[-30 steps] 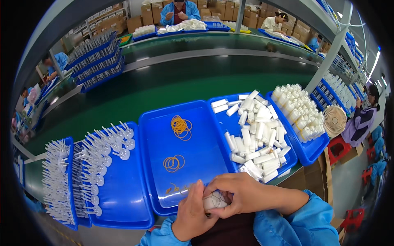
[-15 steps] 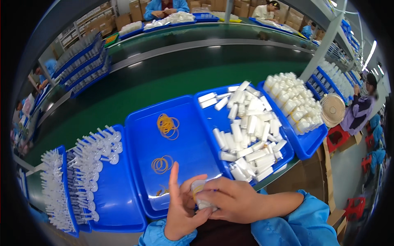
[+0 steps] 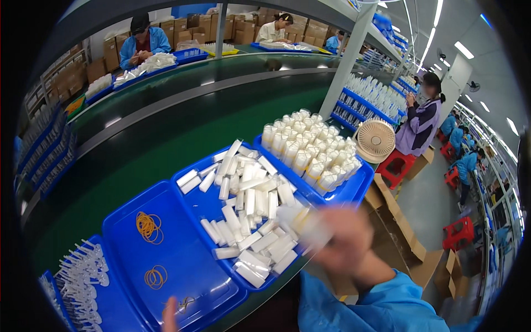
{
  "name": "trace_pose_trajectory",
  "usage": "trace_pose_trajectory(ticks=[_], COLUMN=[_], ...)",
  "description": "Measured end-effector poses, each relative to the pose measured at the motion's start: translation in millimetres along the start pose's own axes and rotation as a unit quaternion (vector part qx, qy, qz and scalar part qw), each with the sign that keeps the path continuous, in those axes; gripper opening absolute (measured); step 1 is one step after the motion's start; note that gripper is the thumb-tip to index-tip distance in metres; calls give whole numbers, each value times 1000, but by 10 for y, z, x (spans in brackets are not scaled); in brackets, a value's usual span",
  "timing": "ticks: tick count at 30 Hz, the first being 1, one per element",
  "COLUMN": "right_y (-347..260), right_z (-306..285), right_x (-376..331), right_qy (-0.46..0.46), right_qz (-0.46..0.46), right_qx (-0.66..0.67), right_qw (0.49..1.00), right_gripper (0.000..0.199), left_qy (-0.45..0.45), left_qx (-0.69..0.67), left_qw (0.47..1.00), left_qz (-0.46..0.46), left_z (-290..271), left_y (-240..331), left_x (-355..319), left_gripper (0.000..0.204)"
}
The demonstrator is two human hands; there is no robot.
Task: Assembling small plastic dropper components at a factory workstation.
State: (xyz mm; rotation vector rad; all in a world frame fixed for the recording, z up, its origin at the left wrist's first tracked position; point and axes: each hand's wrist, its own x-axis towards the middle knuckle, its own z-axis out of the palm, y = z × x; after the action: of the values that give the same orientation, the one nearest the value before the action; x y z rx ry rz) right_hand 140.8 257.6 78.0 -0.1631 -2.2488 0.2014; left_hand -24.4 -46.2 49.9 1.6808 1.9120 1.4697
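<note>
My right hand [image 3: 345,235], smeared by motion, is closed around a white piece in transparent plastic [image 3: 307,226] with a yellowish band. It is over the right edge of a blue tray [image 3: 191,207] heaped with white, box-like pieces in transparent wrap [image 3: 251,202]. Beyond it, another blue tray [image 3: 362,182] holds banded white pieces [image 3: 310,149] standing in rows. At the lower edge, one outstretched finger of my left hand [image 3: 170,316] shows; the rest is out of the picture. That finger is near a few loose bands in a blue tray [image 3: 124,218] with two bunches of rubber bands [image 3: 148,227].
White stemmed plastic parts [image 3: 83,276] fill trays at the lower left. A green conveyor belt [image 3: 182,130] runs behind the trays. A beige fan [image 3: 376,140], a metal post [image 3: 348,66] and an open cardboard box [image 3: 390,221] stand to the right. Co-workers sit across the belt.
My view has turned right. My right hand has left my left hand and moved right with the banded white piece. My left hand has dropped mostly out of the picture.
</note>
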Motion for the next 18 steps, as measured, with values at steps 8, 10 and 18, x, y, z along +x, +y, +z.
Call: trace_pose_trajectory(ticks=[8,10,18], right_y=[2031,2186,2560], right_z=[-915,-807,-779], right_x=[-222,-266,-504], right_qy=[136,69,-38], right_qz=[345,386,451], right_qx=[-313,-274,-66], right_qw=[874,878,889], right_gripper=[40,40,30], left_qy=[78,51,-3], left_qx=[446,487,578], left_qw=[858,825,776], left_qz=[-242,-283,-253], left_z=[-1231,-1345,-1626], left_y=[-568,-669,-1376], left_x=[-547,-660,-962], left_gripper=[36,29,61])
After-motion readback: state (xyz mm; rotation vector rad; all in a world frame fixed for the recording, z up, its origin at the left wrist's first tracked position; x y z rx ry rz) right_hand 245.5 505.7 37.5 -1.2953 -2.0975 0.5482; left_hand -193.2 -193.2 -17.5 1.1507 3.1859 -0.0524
